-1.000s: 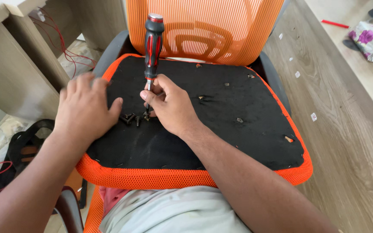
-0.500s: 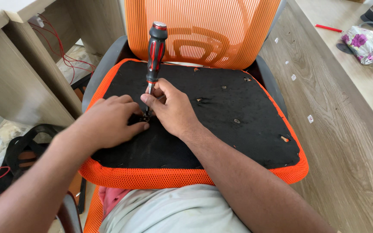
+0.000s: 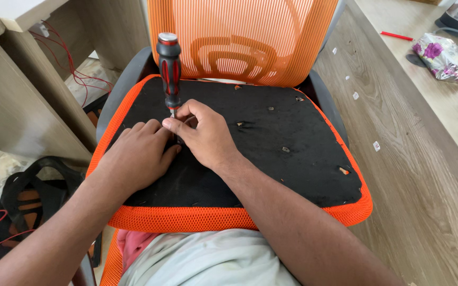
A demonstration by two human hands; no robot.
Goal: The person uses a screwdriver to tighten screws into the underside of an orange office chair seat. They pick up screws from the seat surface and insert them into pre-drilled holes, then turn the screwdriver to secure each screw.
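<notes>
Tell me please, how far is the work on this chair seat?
Done: the seat lies underside up, black cover exposed. In hand: the right hand steadies the shaft of an upright red-and-black screwdriver, and the left hand presses beside its tip, which is hidden by the fingers. Left: several mounting holes across the black underside look empty, with nothing attached there yet.

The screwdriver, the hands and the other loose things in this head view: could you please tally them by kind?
Screwdriver: 1
Hands, left hand and right hand: 2
Orange seat cushion: 1
Orange mesh backrest: 1
Flowered wrapped packet: 1
Red pen: 1
Total: 7
</notes>
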